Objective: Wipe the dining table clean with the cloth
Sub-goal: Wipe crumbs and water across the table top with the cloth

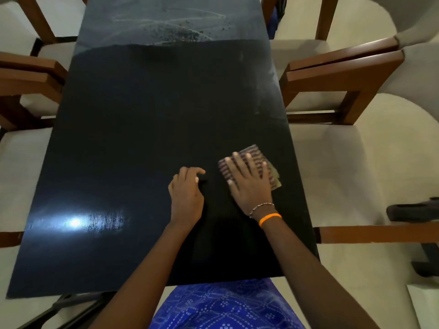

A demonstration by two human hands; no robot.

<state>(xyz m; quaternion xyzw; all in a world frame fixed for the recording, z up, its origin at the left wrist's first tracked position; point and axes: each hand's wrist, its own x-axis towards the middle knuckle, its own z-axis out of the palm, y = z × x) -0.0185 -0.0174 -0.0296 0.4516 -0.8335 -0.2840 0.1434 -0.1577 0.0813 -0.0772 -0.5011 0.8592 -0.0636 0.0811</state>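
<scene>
home dining rm, prob. | dark table | wood chairs w/ cushions

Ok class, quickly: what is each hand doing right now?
Left hand: open, fingers loosely curled, holding nothing, resting on the table.
Right hand: open, fingers spread flat, pressing the cloth.

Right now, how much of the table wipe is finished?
Done: the near dining table looks dark and free of crumbs. In hand: right hand presses flat on the cloth; left hand rests beside it. Left: crumbs and smears at the far end.
</scene>
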